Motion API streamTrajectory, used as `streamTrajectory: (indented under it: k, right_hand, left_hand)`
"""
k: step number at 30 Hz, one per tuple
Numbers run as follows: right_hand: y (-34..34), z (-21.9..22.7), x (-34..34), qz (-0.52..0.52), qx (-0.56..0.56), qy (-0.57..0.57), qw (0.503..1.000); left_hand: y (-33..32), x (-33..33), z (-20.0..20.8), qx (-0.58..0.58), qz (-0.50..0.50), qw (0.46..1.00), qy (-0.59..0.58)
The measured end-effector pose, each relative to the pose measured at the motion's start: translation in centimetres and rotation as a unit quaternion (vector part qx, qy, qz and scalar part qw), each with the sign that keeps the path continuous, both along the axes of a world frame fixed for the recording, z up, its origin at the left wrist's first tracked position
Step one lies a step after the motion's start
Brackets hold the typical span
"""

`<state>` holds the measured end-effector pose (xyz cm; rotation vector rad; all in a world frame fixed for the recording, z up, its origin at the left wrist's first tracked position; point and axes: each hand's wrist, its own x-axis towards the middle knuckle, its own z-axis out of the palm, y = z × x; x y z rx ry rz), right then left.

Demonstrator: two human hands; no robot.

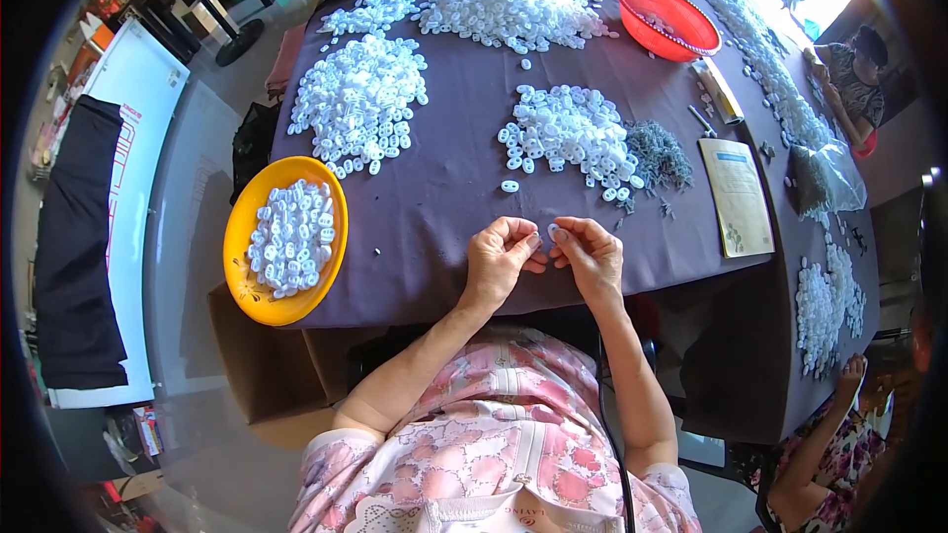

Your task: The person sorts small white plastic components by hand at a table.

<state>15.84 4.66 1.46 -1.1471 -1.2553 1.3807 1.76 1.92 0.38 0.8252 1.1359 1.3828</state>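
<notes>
Both my hands are close together above the near edge of the dark-covered table. The thumb and fingertips of my right hand [592, 255] pinch a small white oval plastic piece [553, 230]. My left hand [496, 259] is closed in a pinch facing it; what it grips is too small to make out. Just beyond my hands lies a pile of white oval pieces [568, 128] with slots in them. Small grey parts [660, 153] are heaped against that pile's right side. An orange-yellow bowl [338, 237] at the table's left corner holds more white pieces.
Larger heaps of white pieces [360, 94] cover the left and far table [434, 227]. A red basket [681, 44] stands far right, with a tan envelope [736, 199] nearer. A cardboard box [262, 355] sits below the left corner. Two other people [857, 84] work at the right.
</notes>
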Motion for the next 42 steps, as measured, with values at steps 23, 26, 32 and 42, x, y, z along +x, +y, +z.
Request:
streamTrajectory:
  k: [23, 26, 32, 42]
  right_hand:
    - [-0.1, -0.2, -0.3, -0.009, 0.023, -0.029, 0.999]
    - [-0.2, -0.4, -0.2, -0.006, 0.019, -0.027, 0.999]
    - [-0.3, -0.9, 0.1, 0.01, 0.038, -0.013, 0.999]
    - [-0.4, -0.8, 0.0, 0.012, 0.038, -0.025, 0.999]
  left_hand:
    - [-0.1, 0.0, 0.0, 0.003, -0.012, 1.0, 0.028]
    - [-0.1, 0.1, 0.2, 0.003, -0.002, 0.999, 0.039]
    - [-0.1, 0.2, 0.2, 0.006, 0.003, 1.0, 0.026]
    - [-0.2, 0.2, 0.4, 0.009, -0.003, 1.0, 0.019]
